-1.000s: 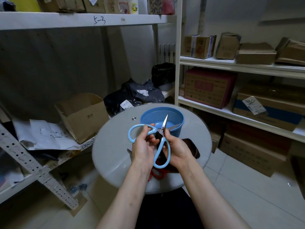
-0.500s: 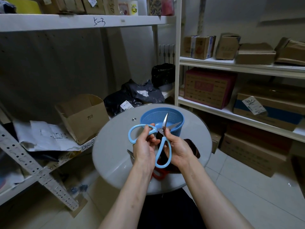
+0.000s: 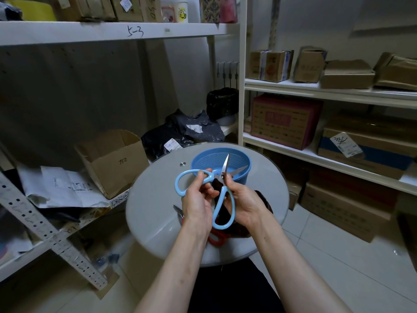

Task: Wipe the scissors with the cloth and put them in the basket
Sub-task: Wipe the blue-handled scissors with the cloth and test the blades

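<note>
- Blue-handled scissors (image 3: 222,193) are held in both hands above the near half of the round grey table (image 3: 153,199). The blades are parted and pointed away, and their tips are seen in front of the basket.
- One handle loop is pinched by the left hand (image 3: 198,199), with thumb and fingers curled round it, and is swung out to the left.
- The dark cloth (image 3: 264,201) is gripped in the curled fingers of the right hand (image 3: 244,204) and pressed against the scissors just below the pivot. The other handle loop is laid against this hand.
- A red-handled pair (image 3: 216,239) is seen lying on the table under the hands, mostly hidden.
- The blue basket (image 3: 247,175) is set upright near the table's far edge, slightly right of centre.
- Beyond the table's left edge, an open cardboard box (image 3: 117,163) and loose papers (image 3: 65,188) are kept on a low shelf.
- Dark plastic bags (image 3: 194,129) are piled behind the far edge.
- Cartons (image 3: 284,120) are stacked on white shelving (image 3: 316,91) to the right.
</note>
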